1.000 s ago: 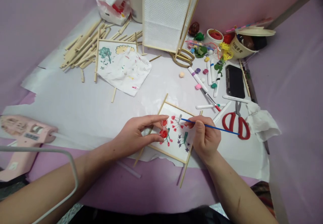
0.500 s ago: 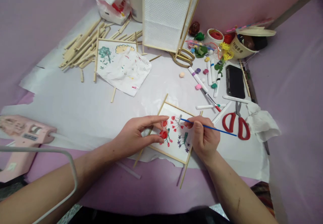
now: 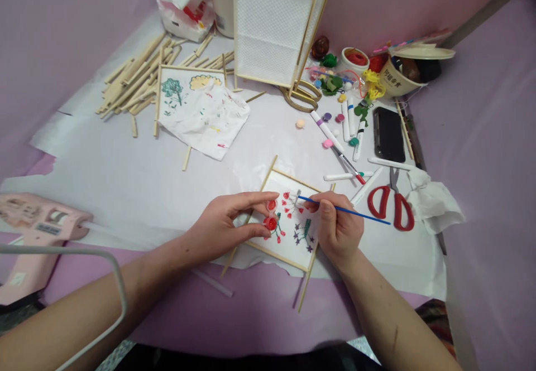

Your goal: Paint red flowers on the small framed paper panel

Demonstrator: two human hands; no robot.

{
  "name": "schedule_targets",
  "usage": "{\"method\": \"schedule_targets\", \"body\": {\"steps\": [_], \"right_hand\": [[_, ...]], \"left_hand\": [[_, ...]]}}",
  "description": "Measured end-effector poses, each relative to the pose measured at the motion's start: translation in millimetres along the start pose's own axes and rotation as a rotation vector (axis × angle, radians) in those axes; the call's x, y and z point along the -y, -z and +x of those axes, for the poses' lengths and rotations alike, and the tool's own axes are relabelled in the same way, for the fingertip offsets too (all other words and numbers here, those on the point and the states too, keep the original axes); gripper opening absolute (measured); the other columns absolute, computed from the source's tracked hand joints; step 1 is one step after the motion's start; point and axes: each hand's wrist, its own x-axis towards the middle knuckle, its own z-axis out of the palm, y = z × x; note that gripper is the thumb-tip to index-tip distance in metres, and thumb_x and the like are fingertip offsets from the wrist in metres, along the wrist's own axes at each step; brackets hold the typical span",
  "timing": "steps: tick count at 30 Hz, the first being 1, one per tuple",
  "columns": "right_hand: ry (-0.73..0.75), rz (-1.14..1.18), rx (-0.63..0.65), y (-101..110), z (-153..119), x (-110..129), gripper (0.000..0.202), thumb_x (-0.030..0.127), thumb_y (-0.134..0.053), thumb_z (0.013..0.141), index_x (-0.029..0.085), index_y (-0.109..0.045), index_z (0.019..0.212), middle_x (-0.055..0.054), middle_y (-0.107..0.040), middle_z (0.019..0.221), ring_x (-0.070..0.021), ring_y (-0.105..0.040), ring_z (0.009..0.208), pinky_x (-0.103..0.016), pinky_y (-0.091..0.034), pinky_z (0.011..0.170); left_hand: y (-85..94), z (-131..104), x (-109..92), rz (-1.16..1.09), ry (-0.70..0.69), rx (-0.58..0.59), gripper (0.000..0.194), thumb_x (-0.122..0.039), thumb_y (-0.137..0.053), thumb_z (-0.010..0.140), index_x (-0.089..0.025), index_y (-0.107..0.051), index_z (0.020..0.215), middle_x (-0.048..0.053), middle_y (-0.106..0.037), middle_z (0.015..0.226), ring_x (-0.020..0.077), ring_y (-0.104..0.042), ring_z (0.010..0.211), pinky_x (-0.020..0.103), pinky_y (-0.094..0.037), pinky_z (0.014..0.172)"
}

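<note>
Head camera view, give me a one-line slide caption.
Right hand holds a blue paintbrush over a flower-decorated panel while the left hand grips red paint pots.

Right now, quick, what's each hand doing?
Left hand: holding the little red paint pots between thumb and fingers.
Right hand: closed around the blue paintbrush.

阿福 on cream bowl (image 3: 400,79), rest unclear

Framed panel (image 3: 292,231) between glue gun (image 3: 48,226) and scissors (image 3: 398,212); phone (image 3: 389,134) behind scissors.
</note>
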Motion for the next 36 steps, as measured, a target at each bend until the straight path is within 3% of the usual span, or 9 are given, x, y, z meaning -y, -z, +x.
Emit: {"method": "schedule_targets", "body": {"steps": [28, 36], "right_hand": [[-0.009, -0.015, 0.036, 0.3, 0.4, 1.4, 0.019, 0.020, -0.048, 0.096, 0.021, -0.065, 0.087, -0.002, -0.069, 0.075, -0.0142, -0.065, 0.065, -0.029, -0.054, 0.061], [-0.031, -0.034, -0.014, 1.1, -0.2, 1.8, 0.019, 0.019, -0.049, 0.096, 0.021, -0.065, 0.087, -0.001, -0.068, 0.074, -0.0141, -0.065, 0.064, -0.029, -0.053, 0.059]], "left_hand": [[-1.1, 0.0, -3.4, -0.015, 0.024, -0.013, 0.053, -0.028, -0.081, 0.071, -0.026, -0.068, 0.122, 0.003, -0.075, 0.095, 0.0198, -0.071, 0.091, 0.034, -0.056, 0.094], [-0.8, 0.2, -2.2, 0.004, 0.020, -0.012, 0.053, -0.029, -0.081, 0.071, -0.024, -0.067, 0.122, 0.004, -0.075, 0.095, 0.0212, -0.071, 0.092, 0.036, -0.056, 0.093]]}}
